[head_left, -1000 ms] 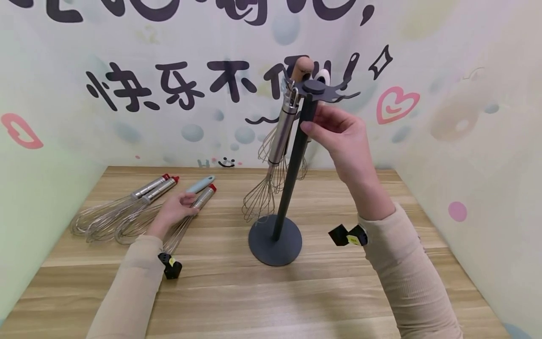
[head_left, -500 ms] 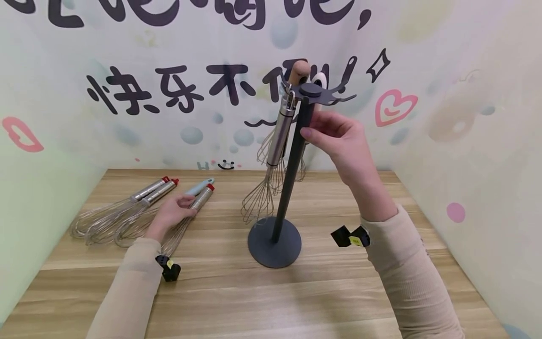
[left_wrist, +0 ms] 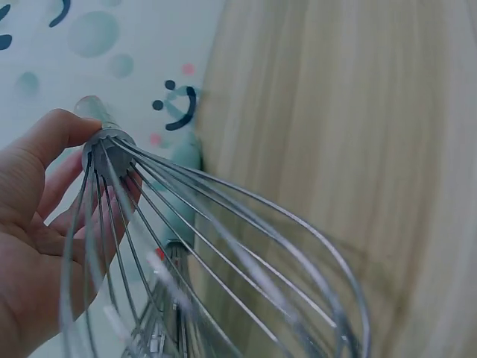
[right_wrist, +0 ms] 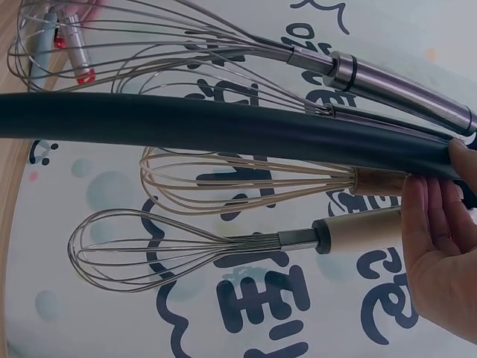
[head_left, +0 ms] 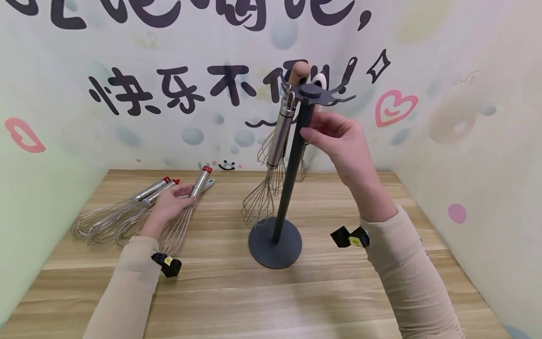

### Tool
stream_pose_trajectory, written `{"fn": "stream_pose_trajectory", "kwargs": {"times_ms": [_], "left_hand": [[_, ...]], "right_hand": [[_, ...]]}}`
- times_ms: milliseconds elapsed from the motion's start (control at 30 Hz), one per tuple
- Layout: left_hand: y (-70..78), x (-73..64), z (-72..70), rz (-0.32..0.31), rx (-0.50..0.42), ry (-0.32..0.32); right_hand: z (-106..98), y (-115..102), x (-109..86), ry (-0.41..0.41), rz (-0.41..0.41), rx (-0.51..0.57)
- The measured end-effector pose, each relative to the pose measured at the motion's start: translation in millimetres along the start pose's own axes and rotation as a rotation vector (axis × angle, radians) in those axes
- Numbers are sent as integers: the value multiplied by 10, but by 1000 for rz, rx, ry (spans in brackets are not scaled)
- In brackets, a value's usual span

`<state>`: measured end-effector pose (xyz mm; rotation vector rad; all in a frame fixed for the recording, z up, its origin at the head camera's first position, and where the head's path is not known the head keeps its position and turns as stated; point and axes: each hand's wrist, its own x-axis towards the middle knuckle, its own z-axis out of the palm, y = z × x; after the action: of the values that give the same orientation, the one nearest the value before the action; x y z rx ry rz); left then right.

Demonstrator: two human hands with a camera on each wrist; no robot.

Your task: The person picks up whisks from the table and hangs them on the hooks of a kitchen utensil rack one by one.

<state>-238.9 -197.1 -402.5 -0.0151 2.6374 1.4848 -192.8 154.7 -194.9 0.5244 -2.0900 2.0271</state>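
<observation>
My left hand holds a wire whisk by its silver, red-tipped handle, the handle end raised off the table. In the left wrist view, thumb and fingers close round the neck of this whisk. My right hand pinches the upper post of a dark grey stand just below its hooked top. Several whisks hang there, including a silver-handled whisk. In the right wrist view, a wooden-handled whisk and a cream-handled whisk hang behind the post.
Two silver whisks with red tips lie at the table's left, beside a whisk with a light blue handle, partly hidden by my left hand. The stand's round base sits mid-table. A printed wall closes off the back.
My left hand has lifted the red-tipped whisk's handle upward and slightly left, off the table. My right hand stays on the post.
</observation>
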Motion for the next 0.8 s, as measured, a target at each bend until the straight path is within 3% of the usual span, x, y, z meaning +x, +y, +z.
{"fn": "stream_pose_trajectory", "kwargs": {"times_ms": [200, 433, 800], "left_hand": [[117, -22, -55, 19, -51, 22], [351, -69, -119, 14, -207, 42], [813, -231, -160, 115, -293, 76]], "right_hand": [[-4, 15, 7, -12, 12, -15], [3, 22, 20, -26, -3, -74], [67, 42, 33, 5, -63, -99]]}}
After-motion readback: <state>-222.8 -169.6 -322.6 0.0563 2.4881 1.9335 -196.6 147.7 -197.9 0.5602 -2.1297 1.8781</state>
